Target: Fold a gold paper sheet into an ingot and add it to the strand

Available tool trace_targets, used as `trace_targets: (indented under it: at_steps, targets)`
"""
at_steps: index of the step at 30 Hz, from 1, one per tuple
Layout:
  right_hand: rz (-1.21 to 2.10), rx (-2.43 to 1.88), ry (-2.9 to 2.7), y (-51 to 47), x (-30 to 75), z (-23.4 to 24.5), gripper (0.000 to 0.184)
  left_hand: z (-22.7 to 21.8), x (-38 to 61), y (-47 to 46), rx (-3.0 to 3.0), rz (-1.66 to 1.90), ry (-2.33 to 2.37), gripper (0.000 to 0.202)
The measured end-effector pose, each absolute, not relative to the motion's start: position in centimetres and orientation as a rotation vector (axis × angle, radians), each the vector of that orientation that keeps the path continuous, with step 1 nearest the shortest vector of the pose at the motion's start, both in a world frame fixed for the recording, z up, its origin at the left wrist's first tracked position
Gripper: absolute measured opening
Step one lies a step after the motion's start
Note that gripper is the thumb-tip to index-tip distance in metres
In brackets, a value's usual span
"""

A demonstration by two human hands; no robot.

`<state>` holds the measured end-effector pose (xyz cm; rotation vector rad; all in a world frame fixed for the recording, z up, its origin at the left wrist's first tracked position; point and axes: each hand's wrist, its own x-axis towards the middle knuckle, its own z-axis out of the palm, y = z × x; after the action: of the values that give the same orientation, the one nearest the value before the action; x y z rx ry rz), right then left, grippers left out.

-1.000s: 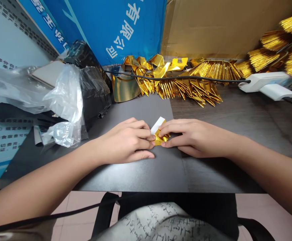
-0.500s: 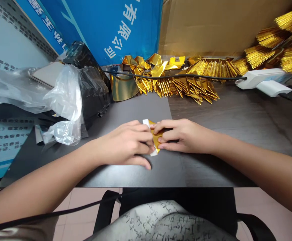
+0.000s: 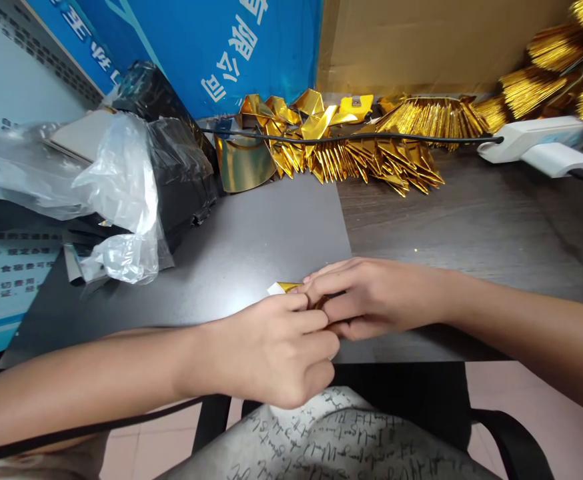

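Table (image 3: 471, 213): dark grey mat (image 3: 231, 233) beneath the work.
Left hand (image 3: 271, 350): fingers pinching folded gold foil piece (image 3: 287, 287).
Right hand (image 3: 376, 298): fingers pinching same piece.
Change: both hands shifted toward near table edge.

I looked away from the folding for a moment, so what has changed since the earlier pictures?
Both hands drew toward the person, the left hand passing the near edge of the dark mat and the right hand following. The folded gold foil piece turned, its white end now pointing left. The gold foil pile stayed put.
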<state>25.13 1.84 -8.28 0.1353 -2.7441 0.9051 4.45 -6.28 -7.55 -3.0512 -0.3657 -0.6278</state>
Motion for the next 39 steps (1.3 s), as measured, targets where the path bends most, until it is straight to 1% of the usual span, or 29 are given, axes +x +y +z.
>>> trace_targets:
  at_steps: [4,11,16,22,27,32,39]
  targets:
    - [0.887,0.157,-2.771,1.5,25.2,-7.9,0.021,-7.4,4.5,-6.5,-3.057,-0.626,-0.339,0.029]
    - [0.895,0.196,-2.718,1.8,25.4,-8.3,0.024,-7.5,4.4,-5.8,-3.044,-0.686,-0.301,0.027]
    - [0.784,0.026,-2.688,3.2,25.9,-9.1,0.021,-8.1,3.3,-3.2,-3.154,-0.619,-0.604,0.025]
    - [0.574,-0.209,-2.662,3.3,26.0,-9.2,0.018,-8.5,2.2,-1.3,-3.309,-0.706,-0.856,0.025]
    - [0.693,-0.204,-2.634,3.1,25.8,-9.0,0.013,-8.5,2.3,-1.5,-3.310,-0.643,-0.920,0.031]
    - [0.722,-0.070,-2.663,3.4,25.9,-8.3,0.016,-8.8,2.5,-1.8,-3.302,-0.654,-1.006,0.037]
    - [0.739,0.030,-2.735,4.0,26.4,-7.8,0.017,-8.5,2.8,-1.9,-3.301,-0.601,-1.153,0.026]
